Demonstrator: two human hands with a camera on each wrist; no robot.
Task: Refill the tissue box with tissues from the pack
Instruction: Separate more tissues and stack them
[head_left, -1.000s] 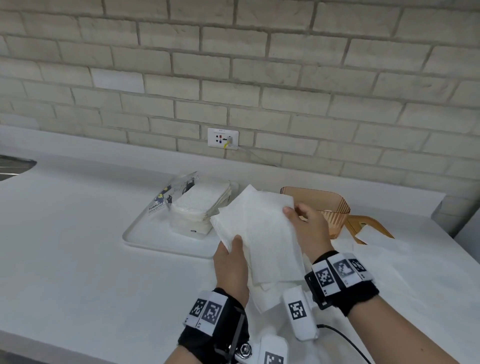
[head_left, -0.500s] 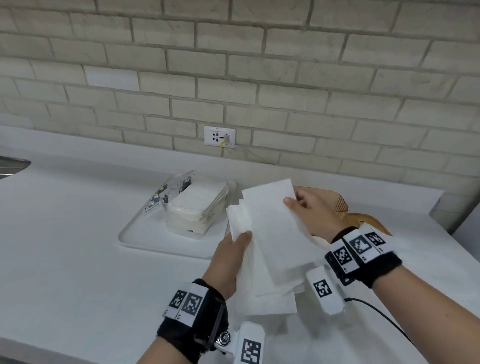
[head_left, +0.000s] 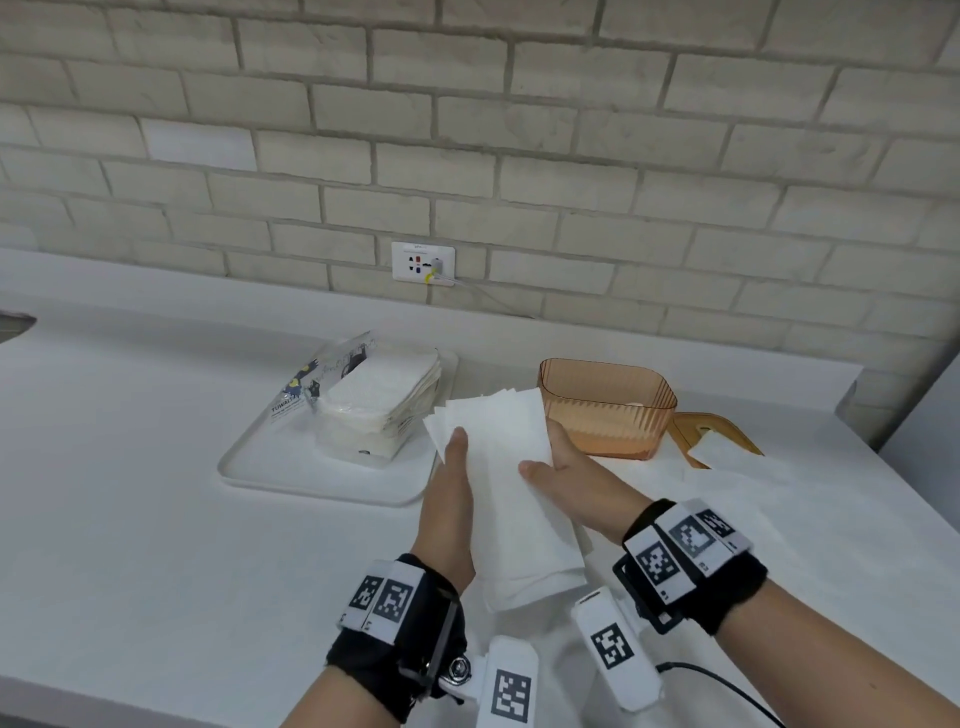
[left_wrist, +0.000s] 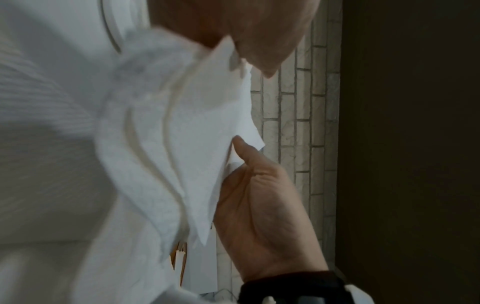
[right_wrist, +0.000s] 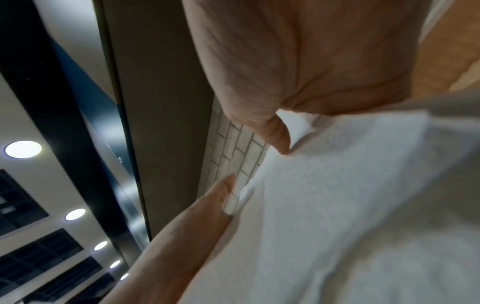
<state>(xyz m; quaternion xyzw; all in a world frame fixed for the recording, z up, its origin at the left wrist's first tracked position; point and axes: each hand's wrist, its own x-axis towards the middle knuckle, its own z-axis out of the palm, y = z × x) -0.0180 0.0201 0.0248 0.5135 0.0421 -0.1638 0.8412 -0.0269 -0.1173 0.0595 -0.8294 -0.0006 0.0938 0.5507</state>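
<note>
Head view shows our left hand (head_left: 451, 501) and right hand (head_left: 569, 480) each gripping one long side of a folded stack of tissues (head_left: 511, 483), thumbs laid over the top sheet and fingers curled beneath, holding it just above the counter (head_left: 130, 519). The sheets fan a little at the far end (the left wrist view shows their edges splayed). We judge the step in hand to be squaring the stack before loading it; the next move calls for carrying it forward and right, then lowering it level into the open amber tissue box (head_left: 608, 405), which sits empty-looking just beyond our right hand. The box rim is the edge to clear, and the fanned corners may catch on it. The opened pack (head_left: 363, 395) rests on a white tray (head_left: 249, 467) to the left, near our path but not in it. The box lid (head_left: 691, 426) and a loose tissue (head_left: 727, 452) lie right of the box, so room is tighter there.
</note>
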